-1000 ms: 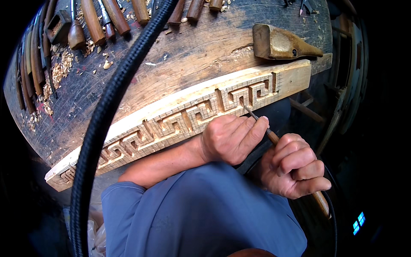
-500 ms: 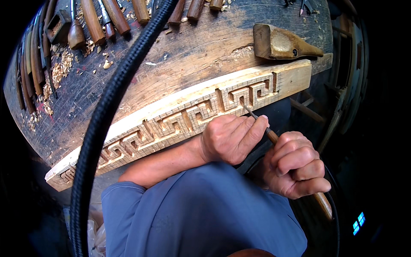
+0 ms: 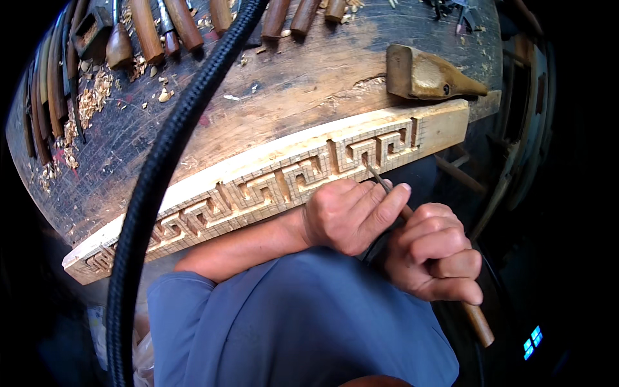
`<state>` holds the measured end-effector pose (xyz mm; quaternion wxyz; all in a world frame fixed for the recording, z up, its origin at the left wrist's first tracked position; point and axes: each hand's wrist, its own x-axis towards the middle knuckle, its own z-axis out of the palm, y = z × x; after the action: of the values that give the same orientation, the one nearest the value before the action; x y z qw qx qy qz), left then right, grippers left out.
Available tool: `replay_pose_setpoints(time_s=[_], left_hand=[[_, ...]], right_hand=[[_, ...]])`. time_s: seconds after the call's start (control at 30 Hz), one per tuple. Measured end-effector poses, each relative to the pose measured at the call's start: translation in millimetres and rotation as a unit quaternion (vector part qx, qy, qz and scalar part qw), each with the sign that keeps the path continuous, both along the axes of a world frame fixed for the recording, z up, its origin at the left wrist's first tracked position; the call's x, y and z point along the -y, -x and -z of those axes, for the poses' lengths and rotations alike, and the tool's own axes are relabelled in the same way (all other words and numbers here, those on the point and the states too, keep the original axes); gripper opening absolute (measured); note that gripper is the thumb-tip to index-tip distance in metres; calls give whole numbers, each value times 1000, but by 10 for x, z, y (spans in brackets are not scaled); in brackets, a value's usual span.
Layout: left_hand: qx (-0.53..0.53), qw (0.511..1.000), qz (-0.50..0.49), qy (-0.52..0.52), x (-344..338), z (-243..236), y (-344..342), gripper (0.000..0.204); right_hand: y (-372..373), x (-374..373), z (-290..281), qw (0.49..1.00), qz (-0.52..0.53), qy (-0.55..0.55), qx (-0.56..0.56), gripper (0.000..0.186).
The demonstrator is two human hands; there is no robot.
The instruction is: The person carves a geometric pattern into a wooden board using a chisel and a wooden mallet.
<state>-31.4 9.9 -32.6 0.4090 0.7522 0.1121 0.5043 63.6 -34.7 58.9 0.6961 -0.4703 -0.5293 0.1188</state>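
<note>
Nearest, the right hand [image 3: 435,251] is wrapped around the wooden handle of a chisel [image 3: 478,324]; just beyond and to its left, the left hand [image 3: 348,216] has its fingers closed about the slim metal shank. The tip meets the near end of a groove in the long wooden board [image 3: 445,127], which lies along the near edge of the bench [image 3: 271,109]. Meander grooves run along most of the board, with grid lines around them; its right end is uncarved (whether the grooves have full depth, I cannot tell). Far left, a dark angular box [image 3: 91,33] holds something brownish, too small to identify.
</note>
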Motion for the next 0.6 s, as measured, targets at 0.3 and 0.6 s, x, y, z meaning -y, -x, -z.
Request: replay_pose_setpoints(time_s=[0.3,0.6], left_hand=[[-68,986,87,125,34,18,117,19],[-52,998,-20,2,-11,-119,39,29]], right_hand=[[-62,25,-250,980,40,179,77,46],[390,814,-382,906,160,386,66,69]])
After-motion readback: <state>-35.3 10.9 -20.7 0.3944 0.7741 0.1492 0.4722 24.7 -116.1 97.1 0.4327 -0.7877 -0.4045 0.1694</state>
